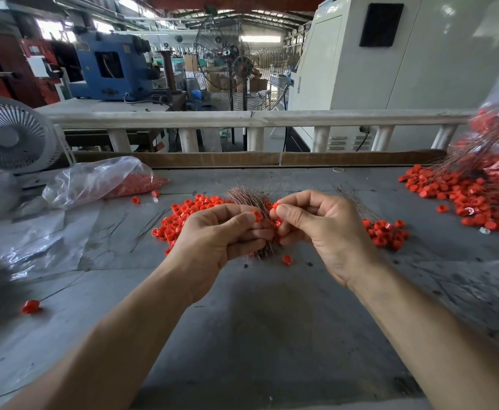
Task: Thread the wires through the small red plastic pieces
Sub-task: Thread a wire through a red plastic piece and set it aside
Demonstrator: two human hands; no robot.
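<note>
Bundle of thin wires (pixel 249 199): gripped in curled left hand (pixel 218 235) above grey worktable (pixel 271 321), which also pinches 1 small red plastic piece (pixel 257 216). Right hand (pixel 319 229): pinches another red piece (pixel 275 206) at fingertips, just beside the first. Loose red pieces (pixel 189 211) heaped behind the hands; clear bag (pixel 94 179) far left, desk fan (pixel 11 134) behind it.

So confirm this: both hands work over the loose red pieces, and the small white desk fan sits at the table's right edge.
Wrong side. In the head view the small white desk fan sits at the table's left edge; both hands, left hand and right hand, do work over the loose red pieces.
</note>
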